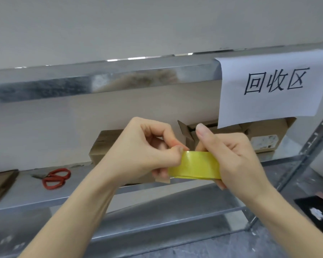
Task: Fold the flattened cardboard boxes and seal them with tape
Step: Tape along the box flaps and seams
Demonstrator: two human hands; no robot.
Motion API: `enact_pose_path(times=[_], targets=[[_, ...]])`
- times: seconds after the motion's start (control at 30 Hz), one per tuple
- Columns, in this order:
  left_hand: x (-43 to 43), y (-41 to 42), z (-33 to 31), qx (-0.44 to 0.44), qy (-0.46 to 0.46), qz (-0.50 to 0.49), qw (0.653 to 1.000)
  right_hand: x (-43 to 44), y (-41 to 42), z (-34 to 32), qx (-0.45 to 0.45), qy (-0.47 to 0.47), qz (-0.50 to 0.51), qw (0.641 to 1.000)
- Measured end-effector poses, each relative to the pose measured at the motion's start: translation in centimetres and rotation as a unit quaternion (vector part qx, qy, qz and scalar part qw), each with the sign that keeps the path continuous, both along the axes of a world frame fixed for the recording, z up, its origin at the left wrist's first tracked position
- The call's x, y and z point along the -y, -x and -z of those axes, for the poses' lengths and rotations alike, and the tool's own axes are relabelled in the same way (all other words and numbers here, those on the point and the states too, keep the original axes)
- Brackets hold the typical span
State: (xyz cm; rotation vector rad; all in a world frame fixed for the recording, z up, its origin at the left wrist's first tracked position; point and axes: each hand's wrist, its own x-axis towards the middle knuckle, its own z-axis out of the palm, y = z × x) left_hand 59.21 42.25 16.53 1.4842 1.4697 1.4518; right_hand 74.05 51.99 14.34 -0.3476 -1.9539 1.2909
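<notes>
A roll of yellowish clear tape [196, 165] is held in front of the metal shelf. My right hand [231, 159] grips the roll from the right, fingers curled round it, index finger raised. My left hand [147, 151] pinches at the roll's left edge with thumb and fingertips, where the tape end lies. Behind my hands a cardboard box [103, 146] stands on the shelf, mostly hidden. A second cardboard box [261, 135] with open flaps sits farther right on the same shelf.
Red-handled scissors [55, 178] lie on the metal shelf [26, 194] at the left. A brown flat cardboard piece [0, 183] pokes in at the far left. A white paper sign [274, 86] hangs from the upper shelf beam. A shelf post [306, 151] runs down the right.
</notes>
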Motion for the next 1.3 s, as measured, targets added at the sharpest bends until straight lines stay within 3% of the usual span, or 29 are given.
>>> enact_pose_path(times=[0.27, 0.47, 0.67, 0.9, 1.17, 1.3], targets=[[-0.8, 4.1, -0.3, -0.025, -0.010, 0.042, 0.999, -0.8, 3.6, -0.7, 0.074, -0.095, 0.088, 0.989], [-1.5, 5.4, 0.1, -0.018, -0.001, 0.063, 0.998, -1.2, 4.2, -0.5, 0.078, -0.128, 0.113, 0.982], [-2.6, 5.1, 0.0, -0.092, -0.021, -0.015, 0.995, -2.3, 4.5, -0.1, 0.087, -0.162, 0.180, 0.966], [-5.6, 3.1, 1.0, -0.289, -0.188, -0.188, 0.920, -4.5, 4.6, 0.0, 0.088, -0.175, 0.250, 0.948], [-7.6, 2.0, 1.7, -0.406, -0.192, -0.199, 0.871, -5.8, 4.0, 0.1, 0.115, -0.279, 0.316, 0.899], [-8.4, 1.8, 0.9, -0.418, -0.199, -0.181, 0.868, -6.4, 3.6, -0.1, 0.118, -0.301, 0.318, 0.891]])
